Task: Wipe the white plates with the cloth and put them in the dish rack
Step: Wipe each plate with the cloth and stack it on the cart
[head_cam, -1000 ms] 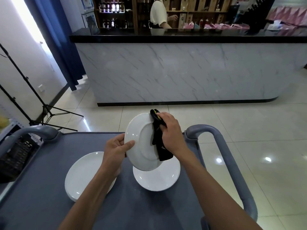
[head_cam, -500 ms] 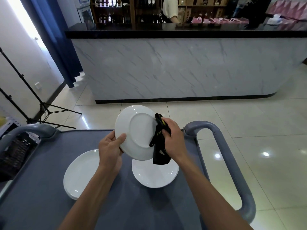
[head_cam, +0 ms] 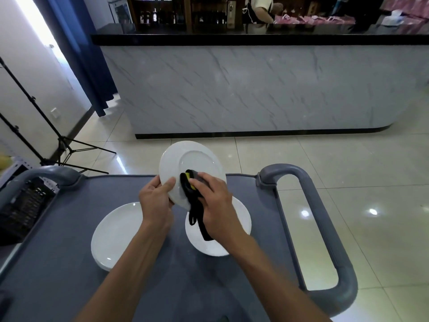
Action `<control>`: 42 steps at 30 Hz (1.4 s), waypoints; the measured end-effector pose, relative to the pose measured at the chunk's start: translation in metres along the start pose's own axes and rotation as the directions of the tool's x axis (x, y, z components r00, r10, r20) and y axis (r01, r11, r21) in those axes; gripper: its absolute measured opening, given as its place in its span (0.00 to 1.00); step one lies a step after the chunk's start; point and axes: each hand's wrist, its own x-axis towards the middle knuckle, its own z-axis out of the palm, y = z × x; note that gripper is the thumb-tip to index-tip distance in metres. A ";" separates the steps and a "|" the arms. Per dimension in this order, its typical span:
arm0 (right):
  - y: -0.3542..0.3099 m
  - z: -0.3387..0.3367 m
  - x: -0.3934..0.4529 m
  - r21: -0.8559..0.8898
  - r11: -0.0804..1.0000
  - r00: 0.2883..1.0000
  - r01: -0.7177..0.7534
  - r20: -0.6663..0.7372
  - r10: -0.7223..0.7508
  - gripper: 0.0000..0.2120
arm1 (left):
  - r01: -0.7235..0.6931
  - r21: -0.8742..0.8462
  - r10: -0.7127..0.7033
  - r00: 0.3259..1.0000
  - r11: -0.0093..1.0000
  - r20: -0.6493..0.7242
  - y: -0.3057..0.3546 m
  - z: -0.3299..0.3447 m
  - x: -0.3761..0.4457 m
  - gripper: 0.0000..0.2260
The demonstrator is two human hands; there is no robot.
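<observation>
My left hand gripped the rim of a white plate, tilted with its underside towards me, while my right hand pressed a black and yellow cloth against it. Two more plates lay on the grey cart below, one to the left and one under my right hand. A black dish rack sat at the cart's left edge.

A grey plastic cart top with rounded grey handles carries 2 round white ceramic plates: 1 at left, 1 at right, slightly apart.
</observation>
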 end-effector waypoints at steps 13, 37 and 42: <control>0.012 0.006 -0.033 -0.114 0.990 0.997 0.081 0.003 -0.081 0.30 | 0.058 -0.061 -0.060 0.998 0.996 -0.023 0.000 -0.015 0.003 0.10; 0.050 -0.057 0.038 -0.005 0.976 0.976 -0.216 0.017 0.216 0.22 | 0.081 0.121 -0.118 0.933 0.989 0.340 -0.001 -0.029 -0.004 0.14; 0.033 -0.049 0.043 -0.035 0.993 0.994 -0.109 0.027 0.110 0.22 | 0.055 0.185 -0.119 0.926 0.981 0.358 -0.003 -0.025 -0.005 0.12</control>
